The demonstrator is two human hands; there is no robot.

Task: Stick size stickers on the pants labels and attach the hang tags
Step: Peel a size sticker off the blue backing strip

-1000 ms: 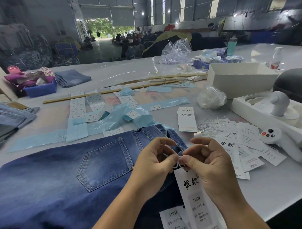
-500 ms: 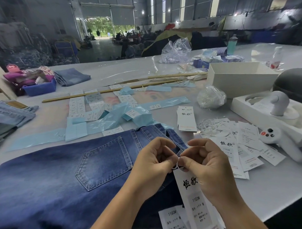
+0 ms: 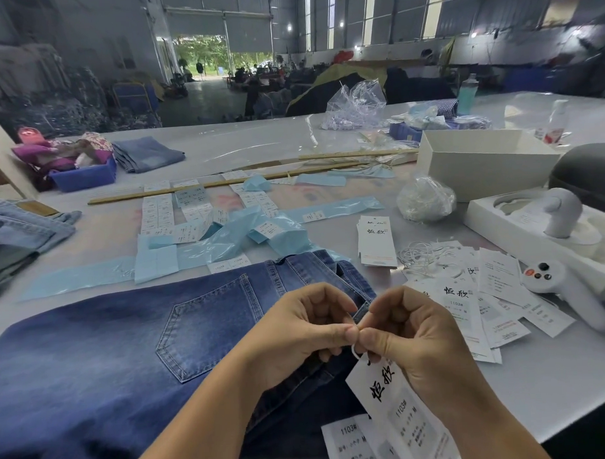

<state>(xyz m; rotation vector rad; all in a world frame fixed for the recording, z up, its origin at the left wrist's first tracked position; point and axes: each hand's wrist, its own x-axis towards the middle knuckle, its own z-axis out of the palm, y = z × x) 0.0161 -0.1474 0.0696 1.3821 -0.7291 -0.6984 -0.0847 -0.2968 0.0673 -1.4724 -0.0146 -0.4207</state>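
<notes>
Blue denim pants (image 3: 127,355) lie flat on the table, back pocket up, waistband toward the right. My left hand (image 3: 304,329) and my right hand (image 3: 411,335) meet fingertip to fingertip over the waistband, both pinching a thin white string (image 3: 355,351). A white hang tag (image 3: 400,404) with black characters dangles from that string below my right hand. Another tag (image 3: 349,440) lies under it. Size sticker sheets (image 3: 158,213) and blue backing strips (image 3: 226,242) lie beyond the pants.
A stack of hang tags (image 3: 377,240), loose tags (image 3: 485,291) and a bundle of white strings (image 3: 422,256) lie at right. A white controller (image 3: 549,279), white boxes (image 3: 480,161), a plastic bag (image 3: 425,197), wooden rulers (image 3: 224,184), a blue bin (image 3: 83,175) and folded jeans (image 3: 16,236) surround them.
Both hands stay pinched on the string at the waistband; the fingertips have closed a little tighter together, and the hang tag has barely shifted.
</notes>
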